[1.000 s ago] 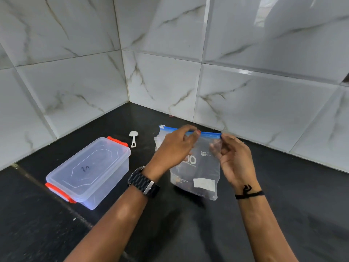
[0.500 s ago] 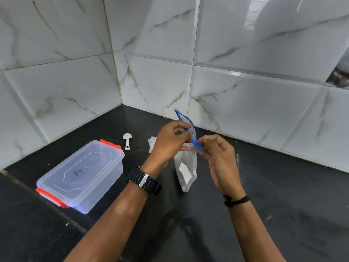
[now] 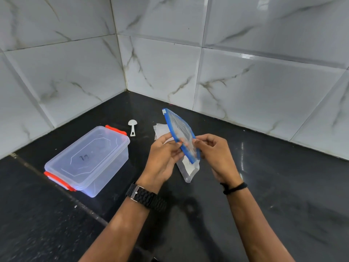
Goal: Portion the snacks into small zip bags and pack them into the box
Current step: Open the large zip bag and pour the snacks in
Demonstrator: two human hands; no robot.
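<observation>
Clear zip bag (image 3: 186, 133) with blue seal, mouth parted, is held above the black desk (image 3: 283, 186), pinched by left hand (image 3: 164, 157) and right hand (image 3: 217, 156). Lidded box (image 3: 88, 159), white scoop (image 3: 132, 127) lie left.

You hold a clear, thin plastic bag (image 3: 186, 137) with a blue plastic zip strip. At frame left your box (image 3: 88, 161) is translucent smooth plastic with orange clips, on a glossy black speckled counter (image 3: 273, 186); the wall tiles (image 3: 255, 87) are shiny marble-look.
</observation>
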